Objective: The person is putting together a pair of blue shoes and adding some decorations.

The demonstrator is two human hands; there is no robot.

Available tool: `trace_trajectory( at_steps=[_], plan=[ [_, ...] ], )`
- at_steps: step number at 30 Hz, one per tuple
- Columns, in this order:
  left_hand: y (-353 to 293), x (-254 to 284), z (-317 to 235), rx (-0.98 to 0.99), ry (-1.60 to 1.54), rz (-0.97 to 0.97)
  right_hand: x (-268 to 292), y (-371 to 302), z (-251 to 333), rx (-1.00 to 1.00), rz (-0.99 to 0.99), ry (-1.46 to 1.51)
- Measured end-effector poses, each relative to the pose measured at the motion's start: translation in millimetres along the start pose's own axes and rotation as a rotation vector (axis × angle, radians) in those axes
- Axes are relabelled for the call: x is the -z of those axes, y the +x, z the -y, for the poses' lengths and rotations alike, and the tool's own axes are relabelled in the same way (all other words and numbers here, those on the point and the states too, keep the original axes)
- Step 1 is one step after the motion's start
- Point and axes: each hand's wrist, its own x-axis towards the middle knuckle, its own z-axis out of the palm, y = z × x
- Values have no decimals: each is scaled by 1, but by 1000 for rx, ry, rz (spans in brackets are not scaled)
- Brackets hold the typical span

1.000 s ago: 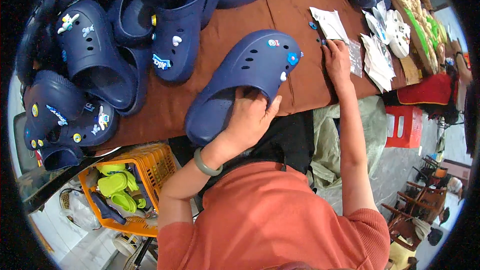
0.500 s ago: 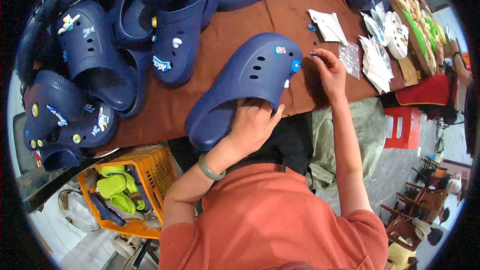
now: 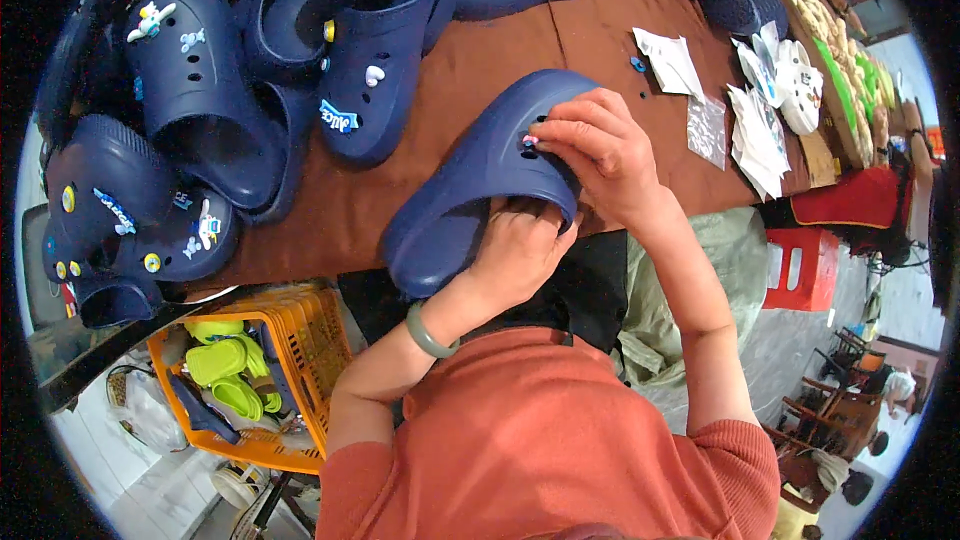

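Note:
A navy clog [image 3: 455,175] is tilted at the near edge of the brown-covered table, its toe pointing to the far right. My left hand [image 3: 520,245] grips it through the foot opening, the fingers hidden inside and the thumb at the rim. Above the upper, my right hand [image 3: 605,145] pinches a small pink, white and blue shoe charm [image 3: 530,141] against one of the vent holes. That hand covers the toe and the charms there.
Several navy clogs with charms [image 3: 190,70] crowd the left. On the right lie white paper packets [image 3: 668,62], a clear plastic bag [image 3: 706,130], a white clog-shaped piece [image 3: 800,95] and a small blue charm [image 3: 638,64]. An orange crate [image 3: 310,370] with lime-green clogs stands below.
My right hand has moved left from beside the toe onto the clog's upper, bringing the pinched charm to a vent hole. My left hand keeps its grip inside the clog.

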Motion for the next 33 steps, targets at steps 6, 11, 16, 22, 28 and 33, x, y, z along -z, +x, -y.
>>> trace_trajectory(
  at_steps=[6,11,16,22,28,33],
  plan=[
    [3,3,5,36,27,-1,9,11,21,96,217,-311],
    [10,11,6,47,-13,-59,-11,18,21,73,302,-355],
    [19,23,14,209,-140,32,-32,34,3,103,301,-316],
    [17,20,19,242,-180,-42,-38,38,-2,69,312,-216],
    [18,20,17,227,-191,-90,-40,29,2,85,174,-282],
    [14,19,19,261,-129,-62,-44,-1,7,-98,43,-171]
  ],
)
